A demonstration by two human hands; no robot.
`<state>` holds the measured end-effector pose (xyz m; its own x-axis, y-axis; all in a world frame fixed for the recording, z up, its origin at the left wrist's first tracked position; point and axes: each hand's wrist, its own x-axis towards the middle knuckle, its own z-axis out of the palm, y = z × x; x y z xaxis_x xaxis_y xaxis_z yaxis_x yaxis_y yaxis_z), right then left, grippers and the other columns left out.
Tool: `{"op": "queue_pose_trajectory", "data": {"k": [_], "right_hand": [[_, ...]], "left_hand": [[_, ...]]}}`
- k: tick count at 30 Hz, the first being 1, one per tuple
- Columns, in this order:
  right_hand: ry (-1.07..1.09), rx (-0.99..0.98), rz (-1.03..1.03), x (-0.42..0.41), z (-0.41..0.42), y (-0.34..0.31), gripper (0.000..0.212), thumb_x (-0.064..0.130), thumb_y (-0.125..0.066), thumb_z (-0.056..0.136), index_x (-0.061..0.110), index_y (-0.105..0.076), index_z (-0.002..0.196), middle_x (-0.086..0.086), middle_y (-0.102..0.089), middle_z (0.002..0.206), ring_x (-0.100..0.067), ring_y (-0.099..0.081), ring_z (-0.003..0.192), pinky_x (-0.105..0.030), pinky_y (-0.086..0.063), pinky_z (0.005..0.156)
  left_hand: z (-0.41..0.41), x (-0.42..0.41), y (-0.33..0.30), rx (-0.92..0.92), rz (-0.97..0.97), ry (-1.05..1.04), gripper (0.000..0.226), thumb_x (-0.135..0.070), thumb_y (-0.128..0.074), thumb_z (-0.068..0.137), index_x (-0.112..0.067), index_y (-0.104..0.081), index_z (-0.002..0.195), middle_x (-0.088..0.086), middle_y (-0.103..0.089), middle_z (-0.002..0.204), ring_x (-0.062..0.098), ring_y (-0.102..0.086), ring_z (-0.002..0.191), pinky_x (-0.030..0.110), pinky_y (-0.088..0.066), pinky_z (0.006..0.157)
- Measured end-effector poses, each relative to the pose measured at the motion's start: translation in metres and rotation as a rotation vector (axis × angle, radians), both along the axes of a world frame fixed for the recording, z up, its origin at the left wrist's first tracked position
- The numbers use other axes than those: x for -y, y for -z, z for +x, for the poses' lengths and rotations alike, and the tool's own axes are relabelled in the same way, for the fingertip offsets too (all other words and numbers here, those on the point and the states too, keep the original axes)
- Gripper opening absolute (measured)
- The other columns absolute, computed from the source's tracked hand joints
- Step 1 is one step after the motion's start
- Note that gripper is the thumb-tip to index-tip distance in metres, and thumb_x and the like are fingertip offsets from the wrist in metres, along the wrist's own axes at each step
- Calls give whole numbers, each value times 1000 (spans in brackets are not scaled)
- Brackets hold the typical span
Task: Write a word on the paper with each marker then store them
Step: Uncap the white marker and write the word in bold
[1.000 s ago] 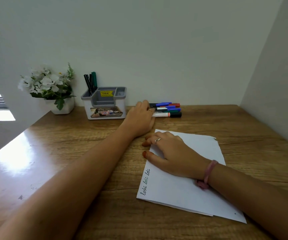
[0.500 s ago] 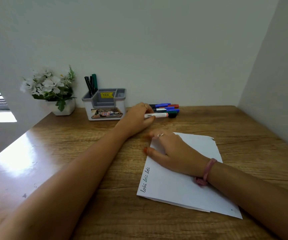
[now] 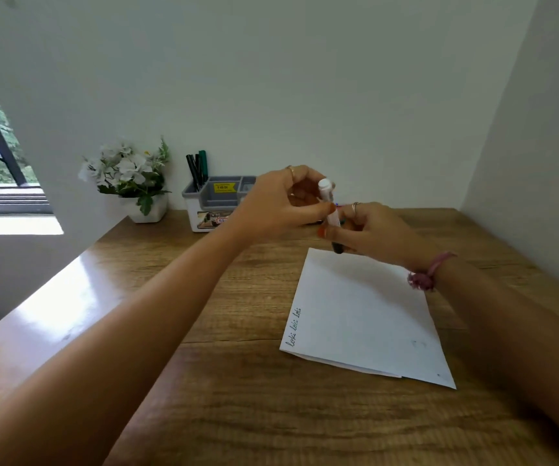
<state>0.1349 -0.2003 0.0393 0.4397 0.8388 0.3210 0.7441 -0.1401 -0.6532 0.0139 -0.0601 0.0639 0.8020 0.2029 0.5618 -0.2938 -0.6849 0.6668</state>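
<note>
Head view: both hands grip a white black-capped marker above the white paper; three words written, it looks uncapped next.

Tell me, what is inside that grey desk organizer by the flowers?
The organizer holds three dark markers upright in its rear left compartment. The other compartments look empty, though the left hand covers its right end.
</note>
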Motion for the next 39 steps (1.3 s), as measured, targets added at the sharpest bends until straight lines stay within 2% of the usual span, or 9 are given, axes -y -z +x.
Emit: {"op": "queue_pose_trajectory", "data": {"k": [2,5,8,10,13,17,21,27,39], "right_hand": [[-4,-200,61,-1,-6,-2,21,27,-62,88,12,-64,74,7,-61,53,-10,-60,57,-23,-52,60],[-48,-576,164,1,-9,-4,17,26,-58,89,12,-64,80,2,-61,61,-9,-58,60,-23,-47,64],[-114,-785,147,2,-11,3,26,35,-52,91,15,-67,89,-4,-63,67,-12,-58,62,-22,-46,60],[-115,-821,136,-1,-14,9,30,35,-49,93,14,-68,83,-4,-62,65,-13,-56,59,-24,-44,57],[-127,-848,144,-4,-13,12,27,30,-49,93,11,-68,90,-5,-58,70,-14,-54,62,-24,-45,57],[-174,-817,78,0,-8,14,32,28,-49,95,4,-64,108,-8,-68,84,-17,-67,74,-24,-53,64],[-219,-901,99,1,-8,15,30,23,-49,95,2,-62,112,-13,-71,95,-24,-70,89,-26,-56,74],[-254,-1007,81,5,-12,13,37,24,-55,84,2,-60,114,-16,-71,103,-26,-70,93,-26,-57,73],[-272,-1132,46,6,-11,14,51,23,-56,81,-4,-53,124,-23,-64,118,-25,-68,100,-31,-56,85]], "left_hand": [[-3,2,3,-21,-27,0,40,-19,-70,82,-17,-56,119,-3,-66,107,6,-65,94,22,-54,83],[-10,0,21,-201,-76,26,54,-28,-64,87,-17,-43,135,-7,-59,122,0,-59,107,19,-49,91],[-12,2,38,-371,160,34,40,-27,-57,92,-18,-45,129,-18,-59,102,-2,-60,90,10,-47,79],[-8,7,42,-352,314,-31,17,-26,-48,96,-19,-50,111,-18,-51,81,-2,-51,69,10,-39,62],[-4,12,46,-353,345,-53,3,-28,-39,100,-27,-40,97,-13,-45,73,3,-45,61,11,-35,56],[-3,3,52,-377,394,-96,18,-42,-33,99,-27,-44,96,-6,-52,69,7,-47,58,20,-36,53],[0,-3,54,-328,448,-111,27,-46,-35,97,-31,-48,79,-5,-55,62,8,-46,50,23,-36,49],[3,-6,56,-307,481,-151,43,-48,-38,95,-13,-59,81,-4,-51,56,7,-41,45,25,-33,47],[4,-7,59,-298,506,-187,52,-51,-41,93,-5,-60,79,5,-54,58,12,-41,46,30,-33,48]]}}
